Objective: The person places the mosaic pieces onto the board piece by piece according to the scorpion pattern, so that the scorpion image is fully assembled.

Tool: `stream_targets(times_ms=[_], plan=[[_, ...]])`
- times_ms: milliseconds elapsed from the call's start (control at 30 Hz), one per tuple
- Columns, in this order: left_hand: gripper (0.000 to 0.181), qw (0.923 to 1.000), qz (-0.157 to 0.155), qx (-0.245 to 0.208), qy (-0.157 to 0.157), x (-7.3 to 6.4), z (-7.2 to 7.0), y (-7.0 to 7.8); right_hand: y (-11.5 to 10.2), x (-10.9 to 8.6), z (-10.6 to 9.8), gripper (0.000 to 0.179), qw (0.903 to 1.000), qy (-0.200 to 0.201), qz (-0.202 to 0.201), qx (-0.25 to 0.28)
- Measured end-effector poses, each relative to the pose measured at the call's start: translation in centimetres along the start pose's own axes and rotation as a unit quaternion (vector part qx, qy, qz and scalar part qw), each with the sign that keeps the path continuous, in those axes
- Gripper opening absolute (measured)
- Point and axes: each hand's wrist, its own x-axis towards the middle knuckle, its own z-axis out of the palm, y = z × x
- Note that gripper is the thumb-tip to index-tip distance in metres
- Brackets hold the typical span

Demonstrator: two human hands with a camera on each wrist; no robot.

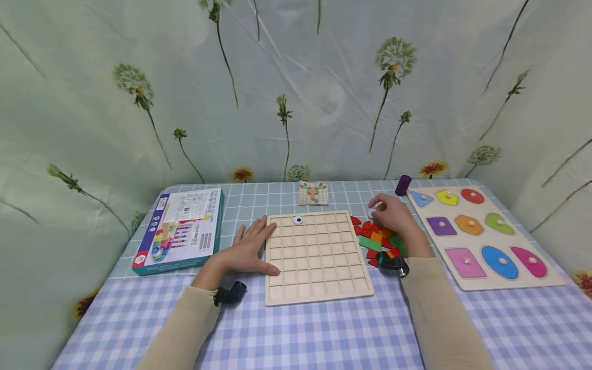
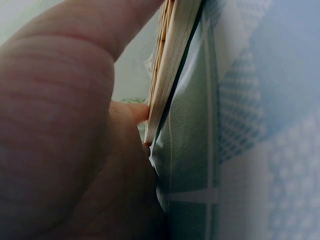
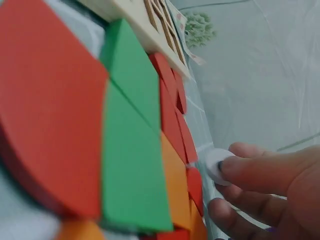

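Note:
A wooden grid board (image 1: 319,259) lies on the table in front of me. On its top row sits a white eye disc (image 1: 298,220) with a black dot. My left hand (image 1: 247,252) rests along the board's left edge, fingers spread, with thumb and fingertips at the rim. Beyond the board's right side, my right hand (image 1: 394,215) pinches a second white eye disc (image 3: 215,167) between thumb and fingers; part of its dark pupil shows in the right wrist view. Just below that hand are flat red, orange and green wooden pieces (image 1: 370,243), some hidden by the wrist.
A pattern card (image 1: 313,193) lies behind the board, and a purple cylinder (image 1: 403,185) stands at the back right. On the right is a knobbed shape puzzle (image 1: 453,247); a toy box (image 1: 185,226) lies at left. A floral curtain (image 1: 324,92) hangs behind.

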Motion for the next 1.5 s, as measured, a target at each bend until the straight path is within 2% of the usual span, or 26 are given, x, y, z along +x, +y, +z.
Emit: stream_targets(times_ms=[233, 367, 467, 933, 1200, 1367, 1500], plan=[[0.119, 1.0000, -0.006, -0.001, 0.000, -0.2, 0.1, 0.1, -1.2, 0.2, 1.0, 0.024, 0.9986, 0.037, -0.035, 0.018], [0.119, 0.9999, -0.010, 0.000, 0.003, -0.2, 0.1, 0.3, -2.0, 0.0, 1.3, 0.025, 0.9966, 0.051, -0.038, 0.053], [0.119, 0.9999, -0.011, -0.001, 0.002, -0.2, 0.1, 0.3, -2.8, 0.0, 1.7, 0.028, 0.9943, 0.044, -0.038, 0.089], [0.119, 0.9999, -0.008, -0.006, 0.000, -0.3, 0.0, -0.2, -5.8, 0.1, 4.8, 0.029, 0.9827, 0.009, -0.065, 0.173], [0.119, 1.0000, -0.004, -0.004, -0.002, 0.0, -0.1, 0.2, -6.9, -0.2, 5.5, 0.026, 0.9862, 0.002, -0.094, 0.136], [0.119, 1.0000, -0.007, -0.004, -0.001, 0.0, -0.1, 0.3, -7.3, -0.5, 5.9, 0.024, 0.9886, 0.020, -0.107, 0.104], [0.119, 1.0000, -0.010, 0.002, -0.001, -0.1, 0.0, 0.1, -7.3, -0.4, 6.6, 0.022, 0.9891, 0.022, -0.107, 0.099]])
